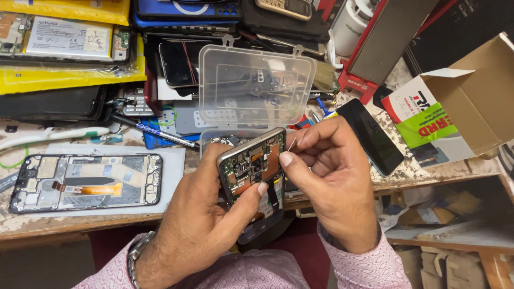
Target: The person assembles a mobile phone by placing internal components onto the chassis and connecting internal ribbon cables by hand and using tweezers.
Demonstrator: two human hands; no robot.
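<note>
My left hand [201, 214] grips an opened smartphone [251, 168] from below, with the thumb across its exposed circuit board. The back cover is off, so green board parts and a flex cable show. My right hand [332, 182] is beside the phone's upper right edge. Its thumb and forefinger pinch a thin metal pin [291, 144] that points up. Both hands hover over the front edge of the workbench [75, 222]. A metal watch sits on my left wrist.
A clear plastic parts box [256, 88] stands open behind the phone. A stripped phone frame [85, 182] lies on a white mat at left. A dark phone screen [372, 136] lies at right near an open cardboard box [471, 96]. Phones, batteries and tools crowd the back.
</note>
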